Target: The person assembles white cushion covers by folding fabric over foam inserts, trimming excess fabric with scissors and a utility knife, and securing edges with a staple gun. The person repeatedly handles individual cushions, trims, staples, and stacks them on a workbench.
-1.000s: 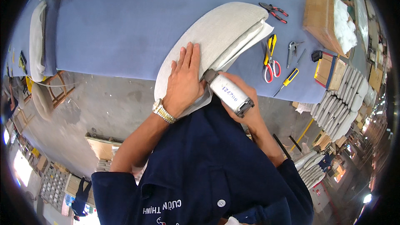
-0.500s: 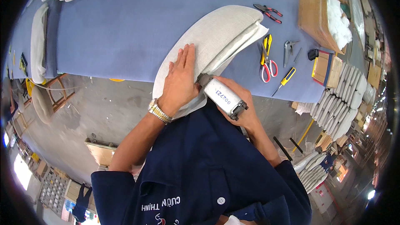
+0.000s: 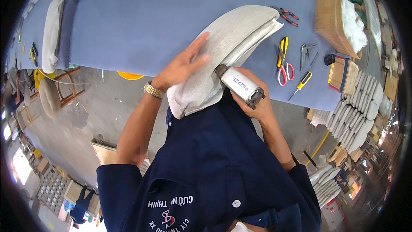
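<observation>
Over pale cushion (image 3: 234,32), left hand (image 3: 182,68) blurred

The blue table (image 3: 133,25) offers a broad open stretch between the long pale cushion (image 3: 52,34) toward its left end and the curved cushion (image 3: 231,28) overhanging the near edge. Beyond, pliers (image 3: 283,12), scissors (image 3: 283,63), a yellow-handled screwdriver (image 3: 306,78) and a cardboard box (image 3: 329,21) crowd the right end, leaving narrow lanes. The right hand (image 3: 260,87) and its silvery tool (image 3: 240,86) block the near edge.
</observation>
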Demonstrator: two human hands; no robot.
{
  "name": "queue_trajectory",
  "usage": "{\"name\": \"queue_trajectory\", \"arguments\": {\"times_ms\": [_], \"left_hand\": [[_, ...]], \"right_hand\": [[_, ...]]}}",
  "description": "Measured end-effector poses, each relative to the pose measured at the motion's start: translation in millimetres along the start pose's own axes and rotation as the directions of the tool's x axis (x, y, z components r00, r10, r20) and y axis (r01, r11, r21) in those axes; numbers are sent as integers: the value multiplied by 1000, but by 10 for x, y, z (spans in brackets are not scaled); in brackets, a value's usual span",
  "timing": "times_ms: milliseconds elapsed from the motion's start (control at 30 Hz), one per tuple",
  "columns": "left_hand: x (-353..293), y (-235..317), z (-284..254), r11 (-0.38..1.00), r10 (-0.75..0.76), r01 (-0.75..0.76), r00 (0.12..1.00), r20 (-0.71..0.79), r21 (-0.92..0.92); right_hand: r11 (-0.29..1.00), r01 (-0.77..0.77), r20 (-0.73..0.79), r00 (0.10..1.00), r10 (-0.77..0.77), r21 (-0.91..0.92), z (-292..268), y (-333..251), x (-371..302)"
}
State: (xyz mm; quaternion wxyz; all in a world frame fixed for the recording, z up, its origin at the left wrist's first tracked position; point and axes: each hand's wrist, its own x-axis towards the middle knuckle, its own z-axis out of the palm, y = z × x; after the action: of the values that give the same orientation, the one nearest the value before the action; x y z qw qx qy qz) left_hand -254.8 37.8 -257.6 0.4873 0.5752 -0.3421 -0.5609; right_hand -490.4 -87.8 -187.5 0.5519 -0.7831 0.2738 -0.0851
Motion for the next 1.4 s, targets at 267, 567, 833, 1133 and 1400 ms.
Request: {"name": "queue_trajectory", "arguments": {"times_ms": [267,567,833,1133,1400], "left_hand": [[-138,-318,187,937,-111,153,983,-148,314],[-372,111,533,746,30,108,980,-195,657],[-367,109,628,679,2,185,967,-253,711],[-325,124,667,653,13,215,956,-294,726],[-354,147,715,640,39,224,946,-322,735]], "right_hand": [[999,21,-60,998,-23,-43,85,83,-17],[999,27,-99,995,-29,-19,154,30,-65],[991,113,-84,989,-120,-75,164,176,-198],[999,-33,0,999,33,3,150,21,-60],[998,6,-2,1000,-6,-60,138,19,-134]]}}
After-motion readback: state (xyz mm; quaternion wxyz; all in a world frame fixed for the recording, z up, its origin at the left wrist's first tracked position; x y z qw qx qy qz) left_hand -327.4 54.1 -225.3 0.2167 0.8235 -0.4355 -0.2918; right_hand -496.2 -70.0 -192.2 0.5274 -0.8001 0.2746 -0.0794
